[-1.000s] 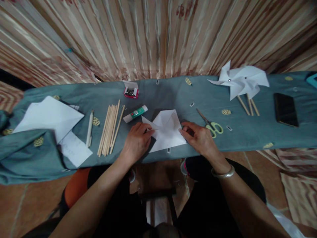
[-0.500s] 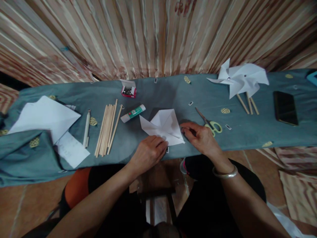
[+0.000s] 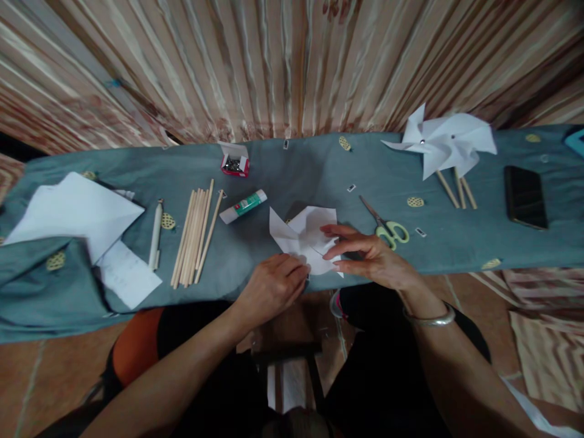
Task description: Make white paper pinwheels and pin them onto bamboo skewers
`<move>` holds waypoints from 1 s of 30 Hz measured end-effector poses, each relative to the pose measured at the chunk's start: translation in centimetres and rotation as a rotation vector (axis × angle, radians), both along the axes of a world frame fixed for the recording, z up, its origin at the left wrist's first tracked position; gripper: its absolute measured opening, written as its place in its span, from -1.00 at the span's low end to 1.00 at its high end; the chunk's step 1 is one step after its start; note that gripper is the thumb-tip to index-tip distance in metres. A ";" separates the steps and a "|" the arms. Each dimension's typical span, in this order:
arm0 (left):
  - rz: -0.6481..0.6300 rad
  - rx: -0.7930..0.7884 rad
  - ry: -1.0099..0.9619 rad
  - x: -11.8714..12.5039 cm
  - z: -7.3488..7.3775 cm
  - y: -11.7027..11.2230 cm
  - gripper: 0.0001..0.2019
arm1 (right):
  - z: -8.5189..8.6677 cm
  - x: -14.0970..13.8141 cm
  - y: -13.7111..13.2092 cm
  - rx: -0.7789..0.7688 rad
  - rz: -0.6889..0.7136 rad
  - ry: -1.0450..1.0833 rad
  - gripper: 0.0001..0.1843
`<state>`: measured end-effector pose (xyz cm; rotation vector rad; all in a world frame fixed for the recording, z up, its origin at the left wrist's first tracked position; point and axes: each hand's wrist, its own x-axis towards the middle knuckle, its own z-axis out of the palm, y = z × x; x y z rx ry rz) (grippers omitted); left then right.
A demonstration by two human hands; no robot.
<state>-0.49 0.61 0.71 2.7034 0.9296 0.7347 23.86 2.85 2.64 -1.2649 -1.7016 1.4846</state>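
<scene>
Head view: left hand (image 3: pixel 274 287) curls, pinching folded paper (image 3: pixel 296 236), while right hand (image 3: pixel 370 258) presses it with flat fingers.

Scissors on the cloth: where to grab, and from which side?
By the green handle loops, from above on the near side. The scissors lie flat, blades together and pointing far-left, loops beside the right hand.

Both hands work on a white folded paper (image 3: pixel 301 234) on the blue-grey cloth (image 3: pixel 319 167): left hand (image 3: pixel 274 286) at its near corner, right hand (image 3: pixel 369 255) fingers laid on top.
</scene>
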 end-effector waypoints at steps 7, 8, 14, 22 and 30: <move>-0.005 -0.044 -0.006 0.1 0.2 0.0 -0.85 | -0.1 -1.0 -0.1 0.046 -0.018 -0.028 -0.78; -0.004 -0.049 -0.006 0.1 0.3 0.0 -0.84 | -0.2 -1.1 -0.1 0.059 -0.031 -0.033 -0.79; 0.015 -0.059 -0.020 0.2 0.2 -0.1 -0.83 | -1.6 -2.0 0.0 0.144 -0.187 -0.052 -0.84; 0.038 -0.059 -0.039 0.0 -0.2 -0.1 -0.76 | -2.6 -3.6 -0.1 0.325 -0.292 -0.252 -0.96; 0.015 -0.052 -0.009 0.2 -0.3 -0.1 -0.79 | -2.7 -4.3 -0.2 0.474 -0.262 -0.421 -0.93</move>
